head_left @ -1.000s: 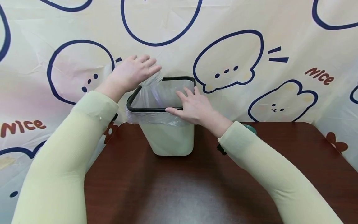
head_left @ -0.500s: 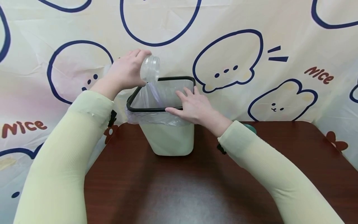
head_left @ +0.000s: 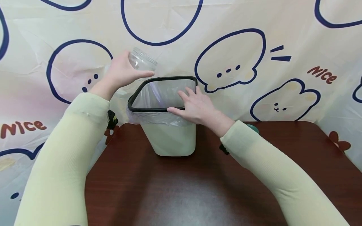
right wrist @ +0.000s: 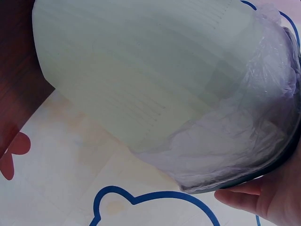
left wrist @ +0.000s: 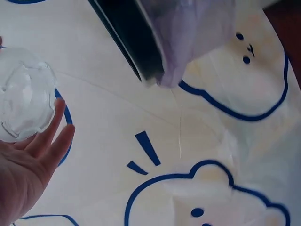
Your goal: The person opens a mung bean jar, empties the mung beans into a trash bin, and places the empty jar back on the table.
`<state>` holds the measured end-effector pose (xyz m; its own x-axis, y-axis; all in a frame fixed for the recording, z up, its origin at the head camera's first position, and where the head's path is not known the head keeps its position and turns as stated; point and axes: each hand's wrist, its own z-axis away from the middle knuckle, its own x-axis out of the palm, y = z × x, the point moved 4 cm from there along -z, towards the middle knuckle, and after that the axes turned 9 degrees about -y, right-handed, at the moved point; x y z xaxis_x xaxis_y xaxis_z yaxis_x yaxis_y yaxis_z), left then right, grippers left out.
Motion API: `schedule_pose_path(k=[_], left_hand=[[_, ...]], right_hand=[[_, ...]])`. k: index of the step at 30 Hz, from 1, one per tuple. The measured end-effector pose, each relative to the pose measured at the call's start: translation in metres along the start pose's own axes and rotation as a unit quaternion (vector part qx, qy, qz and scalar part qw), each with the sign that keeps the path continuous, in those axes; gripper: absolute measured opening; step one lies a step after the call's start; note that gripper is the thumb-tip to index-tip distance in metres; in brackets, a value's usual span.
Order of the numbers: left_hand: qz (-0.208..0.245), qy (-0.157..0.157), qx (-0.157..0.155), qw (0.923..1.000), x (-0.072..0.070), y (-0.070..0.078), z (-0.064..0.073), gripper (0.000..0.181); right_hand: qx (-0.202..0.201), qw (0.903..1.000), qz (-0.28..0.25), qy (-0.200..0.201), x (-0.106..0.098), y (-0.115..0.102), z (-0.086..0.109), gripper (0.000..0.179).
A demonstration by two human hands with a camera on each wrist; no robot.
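Note:
My left hand [head_left: 121, 70] holds a clear jar [head_left: 142, 61] tilted on its side, above and left of a pale green trash bin [head_left: 173, 141]. In the left wrist view the jar's round end [left wrist: 26, 96] faces the camera, with fingers curving behind it. The bin stands upright, lined with a thin see-through bag [head_left: 167, 119] folded over its outside under a black rim [head_left: 147, 110]. My right hand [head_left: 196, 108] rests at the rim's right front corner, fingers spread and fairly straight. In the right wrist view, fingertips [right wrist: 225, 195] touch the rim's edge.
The bin stands toward the back of a dark brown table [head_left: 183, 188]. Close behind it hangs a cream cloth [head_left: 226, 18] printed with blue outlines. A small green object [head_left: 253, 128] lies partly hidden behind the right sleeve [head_left: 249, 146].
My left hand has turned and drawn back left from over the bin with the jar, whose opening pointed more downward earlier. My right hand stays at the rim.

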<state>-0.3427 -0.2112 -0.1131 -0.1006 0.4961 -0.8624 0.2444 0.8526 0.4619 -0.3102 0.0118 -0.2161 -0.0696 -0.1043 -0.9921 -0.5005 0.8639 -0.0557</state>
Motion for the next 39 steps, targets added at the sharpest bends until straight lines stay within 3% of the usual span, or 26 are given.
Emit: schedule_pose_path(k=[5,10,13,22,28,31,33,36,38,39], left_hand=[[0.089,-0.021,-0.026,0.9955,0.003,-0.001,0.000,0.094],[0.210,-0.041,-0.039,0.9760,0.008,0.000,0.002,0.091],[0.256,-0.025,-0.036,0.9656,0.007,-0.003,0.007,0.086],[0.306,0.022,0.002,0.9516,-0.001,-0.014,0.026,0.069],[0.342,0.046,0.013,0.9383,-0.002,-0.020,0.042,0.067],[0.374,0.067,0.031,0.9246,-0.001,-0.024,0.051,0.069],[0.402,0.092,0.046,0.9098,0.000,-0.027,0.057,0.067],[0.453,0.132,0.078,0.8781,0.001,-0.032,0.066,0.059],[0.503,0.154,0.098,0.8447,0.003,-0.037,0.073,0.053],[0.519,0.163,0.107,0.8318,0.004,-0.039,0.077,0.051]], right_hand=[[0.003,1.0000,0.000,-0.003,0.000,0.001,0.000,0.086],[0.004,1.0000,0.000,-0.004,-0.001,-0.001,0.001,0.087],[0.002,1.0000,-0.002,-0.006,-0.001,-0.002,0.001,0.087],[0.001,1.0000,-0.001,-0.003,0.000,-0.002,0.002,0.086],[0.001,1.0000,0.000,0.002,0.002,0.000,0.001,0.086],[0.000,1.0000,-0.001,0.001,0.002,0.000,0.001,0.086],[0.000,1.0000,-0.002,0.000,0.002,0.000,0.001,0.086],[0.001,1.0000,-0.004,0.001,0.002,0.001,0.001,0.086],[0.001,1.0000,-0.006,0.001,0.002,0.001,0.001,0.086],[0.001,1.0000,-0.006,0.002,0.002,0.001,0.001,0.086]])
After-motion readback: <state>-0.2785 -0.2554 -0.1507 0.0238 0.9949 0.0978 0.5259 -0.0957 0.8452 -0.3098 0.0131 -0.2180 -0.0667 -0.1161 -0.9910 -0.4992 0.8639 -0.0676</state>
